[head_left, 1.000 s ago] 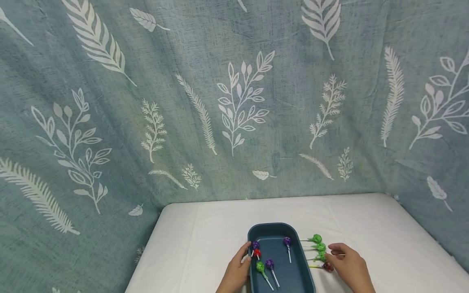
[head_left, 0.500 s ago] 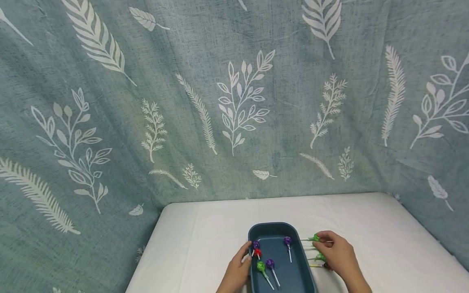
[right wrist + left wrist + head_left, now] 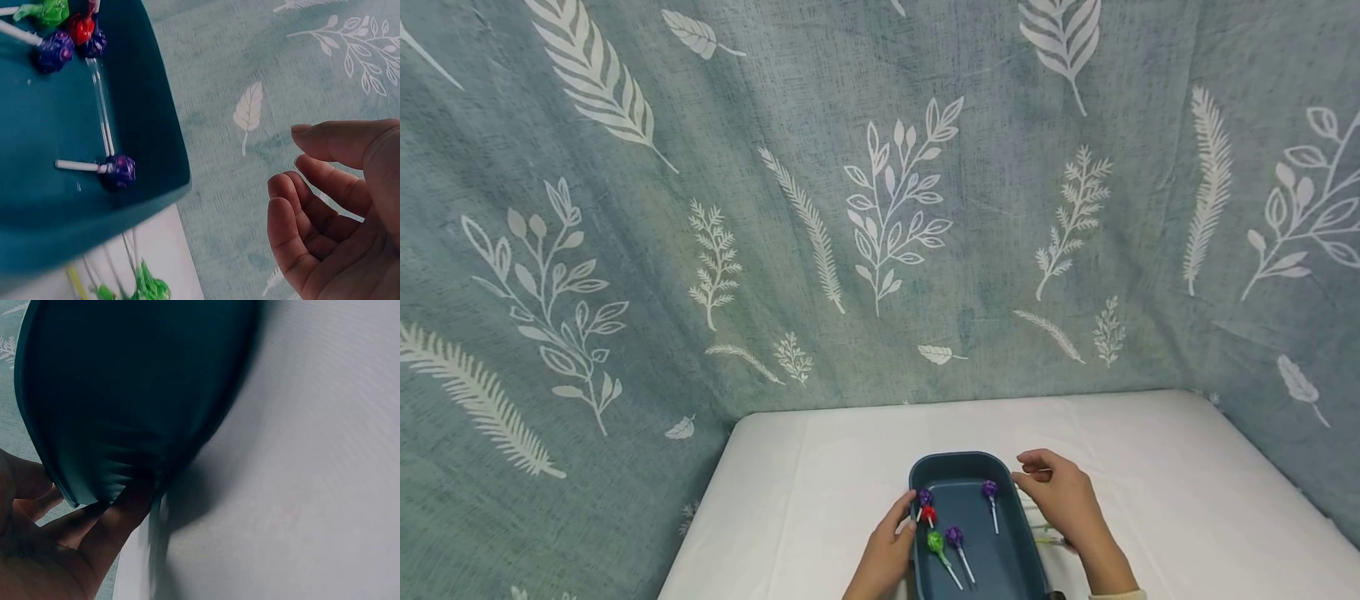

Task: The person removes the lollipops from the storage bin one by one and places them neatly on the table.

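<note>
A dark blue tray (image 3: 1003, 571) holds a few lollipops. Purple (image 3: 954, 537) and green (image 3: 936, 542) ones lie near its middle, a red one (image 3: 928, 516) beside another purple one (image 3: 925, 497) by the left wall, and a further purple one (image 3: 990, 489) at the far right. My left hand (image 3: 883, 554) grips the tray's left side; in the left wrist view its fingers (image 3: 122, 515) press against the outer wall. My right hand (image 3: 1063, 500), holding nothing, hovers by the far right rim with fingers loosely bent. It hides most of the row of lollipops outside the tray.
Green lollipops (image 3: 150, 284) and a yellow stick (image 3: 76, 281) show on the white table beside the tray in the right wrist view. A leaf-patterned cloth (image 3: 880, 250) hangs behind the table (image 3: 835, 467). A small black object (image 3: 1056, 596) shows at the bottom edge.
My right hand has moved left and away from me along the row of lollipops, from the nearer ones to the tray's far right rim. My left hand has stayed on the tray.
</note>
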Action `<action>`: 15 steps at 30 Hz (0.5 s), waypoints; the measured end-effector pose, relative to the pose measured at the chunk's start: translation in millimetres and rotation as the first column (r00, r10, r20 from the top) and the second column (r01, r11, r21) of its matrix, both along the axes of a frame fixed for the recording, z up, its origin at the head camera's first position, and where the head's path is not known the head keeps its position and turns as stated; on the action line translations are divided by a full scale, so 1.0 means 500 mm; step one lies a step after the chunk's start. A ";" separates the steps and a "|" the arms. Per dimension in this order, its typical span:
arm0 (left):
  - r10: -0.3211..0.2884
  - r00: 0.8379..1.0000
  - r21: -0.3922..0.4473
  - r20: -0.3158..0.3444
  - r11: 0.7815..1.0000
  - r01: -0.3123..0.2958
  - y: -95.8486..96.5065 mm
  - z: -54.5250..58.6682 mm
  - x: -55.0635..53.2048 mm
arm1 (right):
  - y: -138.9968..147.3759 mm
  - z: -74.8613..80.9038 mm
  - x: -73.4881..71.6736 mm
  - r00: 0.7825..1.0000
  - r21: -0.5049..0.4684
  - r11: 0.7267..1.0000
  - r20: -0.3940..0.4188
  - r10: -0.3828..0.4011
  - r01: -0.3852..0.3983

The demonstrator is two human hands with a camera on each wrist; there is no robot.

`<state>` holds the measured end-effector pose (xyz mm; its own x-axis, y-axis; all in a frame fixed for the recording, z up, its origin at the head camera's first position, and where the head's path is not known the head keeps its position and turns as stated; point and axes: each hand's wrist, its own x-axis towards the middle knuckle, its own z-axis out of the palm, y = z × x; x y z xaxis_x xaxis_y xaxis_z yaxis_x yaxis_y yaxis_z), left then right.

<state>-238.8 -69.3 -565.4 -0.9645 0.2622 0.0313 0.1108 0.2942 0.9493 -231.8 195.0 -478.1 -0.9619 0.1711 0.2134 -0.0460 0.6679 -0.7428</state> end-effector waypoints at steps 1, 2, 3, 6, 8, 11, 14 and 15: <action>0.002 1.000 0.000 -0.002 1.000 -0.002 0.000 0.001 0.001 | -0.003 0.000 -0.002 1.000 0.000 1.000 0.003 0.005 -0.005; 0.003 1.000 0.002 -0.003 1.000 -0.003 0.000 0.002 0.002 | -0.006 0.000 -0.004 1.000 -0.001 1.000 0.008 0.009 -0.009; 0.005 1.000 0.005 -0.002 1.000 -0.005 0.000 0.004 0.004 | -0.009 0.000 -0.006 1.000 -0.002 1.000 0.015 0.013 -0.013; 0.007 1.000 0.032 0.002 0.999 -0.007 0.001 0.013 0.009 | -0.017 -0.001 -0.011 0.999 -0.017 0.999 0.028 0.029 -0.028; 0.010 1.000 0.044 0.005 0.999 -0.010 0.003 0.027 0.015 | -0.022 -0.001 -0.015 0.999 -0.025 0.999 0.029 0.040 -0.039; 0.013 1.000 0.047 -0.008 0.999 -0.013 0.003 0.037 0.019 | -0.031 -0.001 -0.023 0.999 -0.026 0.999 0.026 0.047 -0.046; 0.012 1.000 0.028 -0.018 1.000 -0.012 0.001 0.022 0.012 | -0.042 -0.001 -0.031 0.998 -0.022 0.998 0.030 0.056 -0.056; 0.012 1.000 0.025 -0.016 1.000 -0.011 0.000 0.015 0.008 | -0.045 -0.001 -0.034 0.998 -0.021 0.998 0.031 0.063 -0.062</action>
